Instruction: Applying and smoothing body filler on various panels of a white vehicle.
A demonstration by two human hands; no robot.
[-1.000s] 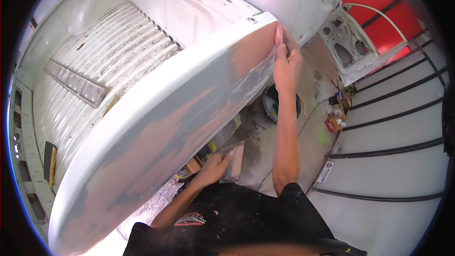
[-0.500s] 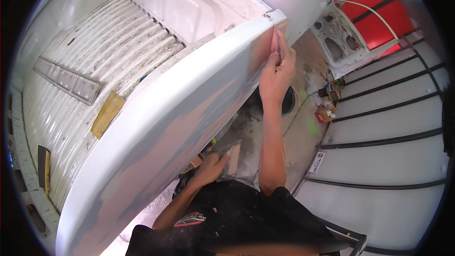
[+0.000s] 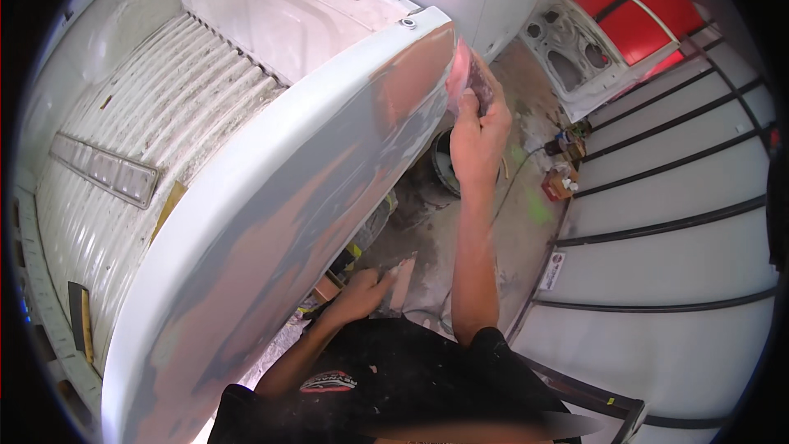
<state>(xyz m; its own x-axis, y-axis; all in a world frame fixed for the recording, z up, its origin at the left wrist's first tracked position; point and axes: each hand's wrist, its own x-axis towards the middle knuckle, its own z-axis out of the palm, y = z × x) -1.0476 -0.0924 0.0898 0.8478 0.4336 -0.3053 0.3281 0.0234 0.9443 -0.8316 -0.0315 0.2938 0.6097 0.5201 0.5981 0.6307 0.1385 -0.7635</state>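
Observation:
My right hand [image 3: 481, 123] grips a thin applicator [image 3: 478, 86] smeared with pink filler, at the far upper end of a white truck-bed side panel [image 3: 296, 222], just beside its edge. The panel's outer face has grey and pinkish patches. Low below the panel, my left hand [image 3: 357, 292] is closed on a flat board [image 3: 402, 284] with a pale smear on it.
A ribbed bed [image 3: 131, 99] holds a metal strip [image 3: 103, 168] and scrapers [image 3: 82, 321]. A stripped door [image 3: 567, 49] stands at the upper right before a red surface. A bucket [image 3: 448, 168], cord and red box [image 3: 559, 182] are on the floor beside a railed wall [image 3: 657, 263].
My right hand and applicator have come slightly away from the panel's edge, showing more of the pink filler. The view has shifted a little. My left hand stays low with the board.

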